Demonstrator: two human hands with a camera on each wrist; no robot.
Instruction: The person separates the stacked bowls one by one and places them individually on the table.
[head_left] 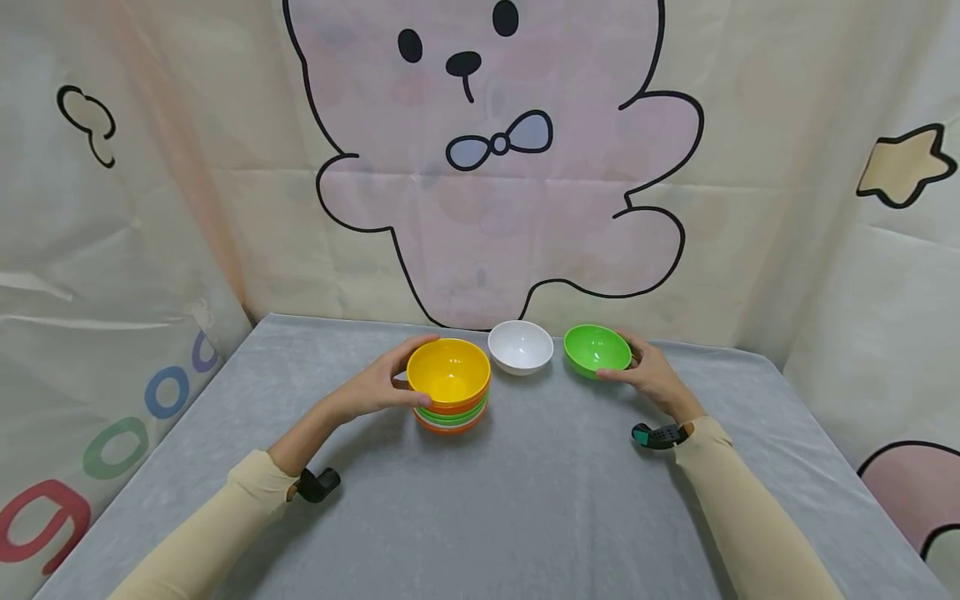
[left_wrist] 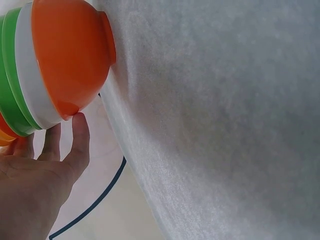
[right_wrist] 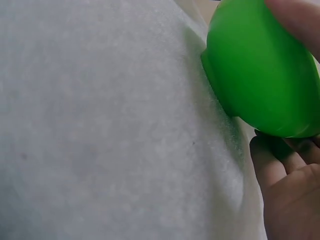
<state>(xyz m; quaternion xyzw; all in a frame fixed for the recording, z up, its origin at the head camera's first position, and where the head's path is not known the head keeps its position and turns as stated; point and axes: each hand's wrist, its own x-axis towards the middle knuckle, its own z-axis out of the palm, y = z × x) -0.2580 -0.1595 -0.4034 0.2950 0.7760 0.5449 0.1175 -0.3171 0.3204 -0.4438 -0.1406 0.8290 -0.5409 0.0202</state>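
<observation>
My left hand (head_left: 380, 386) holds a stack of nested bowls from its left side, thumb at the near side and fingers around the back. On top of the stack is a yellow bowl (head_left: 448, 372); orange, green and white rims show beneath it. An orange bowl (left_wrist: 75, 50) forms the base, with a fingertip right at its rim in the left wrist view. At the right, a green bowl (head_left: 597, 350) is gripped by my right hand (head_left: 651, 375), its thumb in front and fingers behind. Between the stack and this bowl stands a white bowl (head_left: 521, 347), upright.
A grey cloth (head_left: 525, 500) covers the table. Behind its far edge hangs a curtain (head_left: 750, 208) printed with a large pink bear, and more printed curtain runs along both sides. Each wrist wears a dark strapped device (head_left: 318, 485).
</observation>
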